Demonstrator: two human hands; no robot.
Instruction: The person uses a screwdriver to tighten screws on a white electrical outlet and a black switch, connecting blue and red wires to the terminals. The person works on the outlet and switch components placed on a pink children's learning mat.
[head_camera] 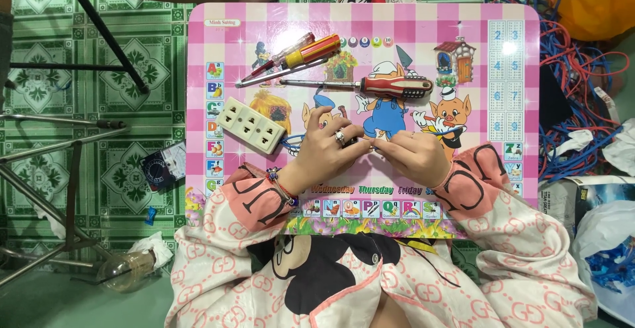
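A small dark object [365, 144] sits pinched between the fingertips of both hands, low on the middle of the pink checked counter [476, 57], just below the printed cartoon figure in blue; it is too small and too covered to tell what it is; the left hand [327, 149], with a ring on one finger and a beaded bracelet at the wrist, curls its fingers onto the object from the left; the right hand [417, 157] closes on it from the right, fingers bent, and the two hands touch at their tips.

Just above the hands lies a red-handled screwdriver [387, 87], its shaft pointing left; further up and to the left rest a yellow-and-red screwdriver [305, 53] and a slimmer clear-handled tester screwdriver [278, 58], side by side and slanted; left of the left hand, a cream power strip [252, 124] lies tilted on the counter.

Beyond the counter, on the green patterned floor [145, 103], a multimeter [162, 166] lies to the left, a clear light bulb [126, 272] lower left, and a tangle of blue and red wires [575, 103] to the right.
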